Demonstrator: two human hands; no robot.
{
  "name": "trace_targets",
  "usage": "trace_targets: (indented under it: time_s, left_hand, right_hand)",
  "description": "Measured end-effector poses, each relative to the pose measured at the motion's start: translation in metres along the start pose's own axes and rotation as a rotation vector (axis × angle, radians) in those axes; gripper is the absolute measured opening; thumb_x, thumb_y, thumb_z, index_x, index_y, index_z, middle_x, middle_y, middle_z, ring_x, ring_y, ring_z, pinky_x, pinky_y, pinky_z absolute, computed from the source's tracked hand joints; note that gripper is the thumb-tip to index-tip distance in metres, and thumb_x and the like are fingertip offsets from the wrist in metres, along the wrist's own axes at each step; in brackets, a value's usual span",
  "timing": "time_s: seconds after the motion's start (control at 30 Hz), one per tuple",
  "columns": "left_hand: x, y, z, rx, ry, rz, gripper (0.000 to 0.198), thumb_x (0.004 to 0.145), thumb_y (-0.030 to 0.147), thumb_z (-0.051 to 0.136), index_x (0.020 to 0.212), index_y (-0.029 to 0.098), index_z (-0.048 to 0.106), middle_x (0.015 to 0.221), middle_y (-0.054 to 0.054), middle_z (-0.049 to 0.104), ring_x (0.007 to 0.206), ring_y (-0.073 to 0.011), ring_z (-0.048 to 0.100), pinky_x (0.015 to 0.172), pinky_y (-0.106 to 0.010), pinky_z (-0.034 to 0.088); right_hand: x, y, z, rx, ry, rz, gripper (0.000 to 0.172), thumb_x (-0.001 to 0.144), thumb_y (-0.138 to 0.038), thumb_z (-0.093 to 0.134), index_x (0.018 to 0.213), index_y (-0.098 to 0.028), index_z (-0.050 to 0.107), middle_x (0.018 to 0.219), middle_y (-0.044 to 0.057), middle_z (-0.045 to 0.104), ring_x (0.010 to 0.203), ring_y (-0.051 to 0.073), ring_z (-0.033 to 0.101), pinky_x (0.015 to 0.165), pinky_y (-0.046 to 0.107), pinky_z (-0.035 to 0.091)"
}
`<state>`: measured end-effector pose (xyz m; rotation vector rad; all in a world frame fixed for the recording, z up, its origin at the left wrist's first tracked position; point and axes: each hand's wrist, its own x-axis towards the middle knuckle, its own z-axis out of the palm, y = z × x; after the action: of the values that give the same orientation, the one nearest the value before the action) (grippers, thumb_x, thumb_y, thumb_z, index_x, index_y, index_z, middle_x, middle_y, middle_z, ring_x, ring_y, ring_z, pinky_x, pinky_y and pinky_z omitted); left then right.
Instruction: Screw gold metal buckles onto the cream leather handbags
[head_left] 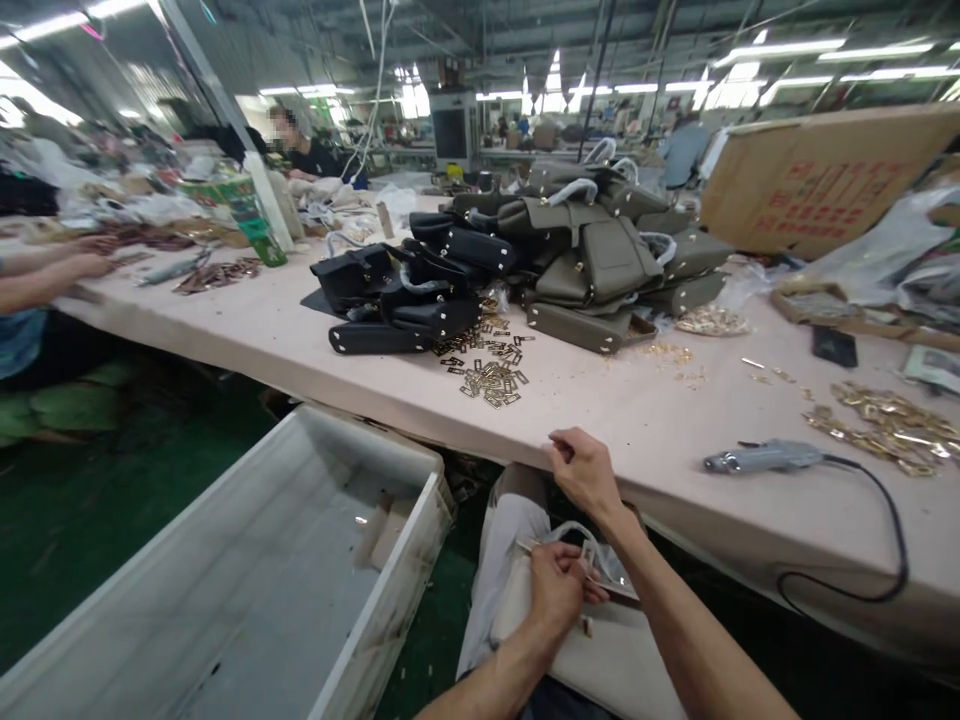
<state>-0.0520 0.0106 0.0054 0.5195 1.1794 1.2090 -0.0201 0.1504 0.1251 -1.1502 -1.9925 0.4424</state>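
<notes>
A cream handbag lies across my lap, its handle wrapped in clear plastic. My left hand is closed at the top of the bag, its fingertips pinching the part near the handle base; the exact part is partly covered. Above it, at the table's front edge, my right hand has curled fingers with thumb and forefinger close together. Whatever they hold, if anything, is too small to make out. A pile of small rectangular metal frames lies on the table beyond my right hand.
Black handbags and olive handbags are heaped on the table. To the right lie a corded electric screwdriver and gold hardware. A white bin stands left of my legs. A co-worker's hands are at far left.
</notes>
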Motion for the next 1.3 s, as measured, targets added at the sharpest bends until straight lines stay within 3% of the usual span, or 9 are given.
trace_targets:
  time_s: [0.13, 0.23, 0.5, 0.6, 0.7, 0.8, 1.0, 1.13, 1.3]
  left_hand:
    - [-0.003, 0.001, 0.0, -0.024, 0.001, -0.011, 0.022, 0.078, 0.031, 0.069, 0.087, 0.016, 0.057, 0.073, -0.01, 0.077, 0.05, -0.0194, 0.072, 0.045, -0.024, 0.052]
    - [-0.002, -0.001, -0.002, -0.01, 0.019, -0.007, 0.023, 0.078, 0.032, 0.069, 0.087, 0.015, 0.056, 0.071, -0.01, 0.076, 0.048, -0.0191, 0.071, 0.043, -0.024, 0.051]
    - [-0.002, 0.002, -0.009, -0.062, 0.048, 0.009, 0.029, 0.072, 0.035, 0.073, 0.085, 0.015, 0.056, 0.07, -0.011, 0.075, 0.047, -0.0205, 0.071, 0.043, -0.024, 0.05]
    - [-0.006, 0.001, -0.007, -0.097, 0.052, 0.0, 0.026, 0.073, 0.028, 0.072, 0.09, 0.014, 0.057, 0.068, -0.009, 0.074, 0.048, -0.0204, 0.071, 0.045, -0.025, 0.052]
    - [-0.003, -0.004, -0.006, -0.125, 0.063, -0.048, 0.024, 0.073, 0.023, 0.072, 0.09, 0.014, 0.058, 0.066, -0.007, 0.073, 0.046, -0.0194, 0.07, 0.045, -0.025, 0.054]
    - [0.004, -0.008, -0.008, -0.15, 0.057, -0.067, 0.017, 0.074, 0.019, 0.071, 0.085, 0.014, 0.059, 0.067, -0.008, 0.074, 0.048, -0.0183, 0.071, 0.045, -0.024, 0.055]
    - [-0.005, 0.002, -0.007, -0.045, 0.075, -0.045, 0.021, 0.077, 0.018, 0.073, 0.094, 0.009, 0.064, 0.063, -0.008, 0.075, 0.046, -0.0205, 0.071, 0.045, -0.026, 0.059]
    - [-0.002, 0.007, -0.005, -0.017, -0.006, -0.038, 0.023, 0.083, 0.024, 0.074, 0.098, 0.007, 0.069, 0.08, -0.014, 0.08, 0.056, -0.019, 0.075, 0.054, -0.025, 0.063]
    - [-0.004, 0.005, 0.0, 0.023, -0.075, 0.0, 0.034, 0.083, 0.03, 0.075, 0.104, 0.004, 0.073, 0.087, -0.017, 0.081, 0.063, -0.0212, 0.078, 0.061, -0.029, 0.065]
  right_hand:
    - [0.065, 0.004, 0.038, -0.062, -0.084, -0.077, 0.024, 0.087, -0.026, 0.065, 0.109, -0.016, 0.071, 0.101, 0.009, 0.068, 0.083, 0.019, 0.059, 0.086, 0.032, 0.047]
    - [0.095, 0.005, 0.055, -0.128, -0.165, -0.172, 0.027, 0.088, -0.018, 0.062, 0.114, -0.016, 0.069, 0.108, 0.009, 0.067, 0.093, 0.02, 0.057, 0.091, 0.033, 0.043]
    - [0.121, 0.005, 0.053, -0.19, -0.33, -0.172, 0.009, 0.084, -0.013, 0.063, 0.09, -0.016, 0.07, 0.088, 0.007, 0.069, 0.082, 0.018, 0.057, 0.077, 0.028, 0.041]
    - [0.099, -0.001, 0.037, -0.06, -0.223, -0.159, 0.011, 0.086, -0.017, 0.06, 0.088, -0.016, 0.071, 0.093, 0.008, 0.07, 0.084, 0.018, 0.06, 0.079, 0.03, 0.044]
    - [0.051, -0.005, 0.013, 0.155, -0.058, -0.064, 0.017, 0.086, -0.031, 0.069, 0.097, -0.019, 0.073, 0.087, 0.004, 0.07, 0.074, 0.016, 0.059, 0.072, 0.029, 0.046]
    - [-0.014, 0.004, -0.009, 0.305, -0.065, 0.125, 0.034, 0.086, -0.04, 0.073, 0.115, -0.022, 0.073, 0.096, 0.004, 0.072, 0.077, 0.016, 0.064, 0.073, 0.029, 0.05]
    - [-0.128, 0.041, -0.021, 0.418, -0.074, 0.476, 0.043, 0.08, -0.052, 0.076, 0.105, -0.017, 0.075, 0.083, 0.006, 0.072, 0.065, 0.016, 0.063, 0.062, 0.029, 0.053]
    - [-0.15, 0.061, -0.027, 0.525, 0.001, 0.648, 0.046, 0.077, -0.05, 0.079, 0.105, -0.015, 0.075, 0.082, 0.007, 0.073, 0.06, 0.015, 0.062, 0.056, 0.027, 0.052]
    - [-0.158, 0.065, -0.033, 0.603, -0.024, 0.717, 0.046, 0.075, -0.053, 0.08, 0.1, -0.014, 0.076, 0.072, 0.007, 0.072, 0.061, 0.019, 0.066, 0.059, 0.029, 0.056]
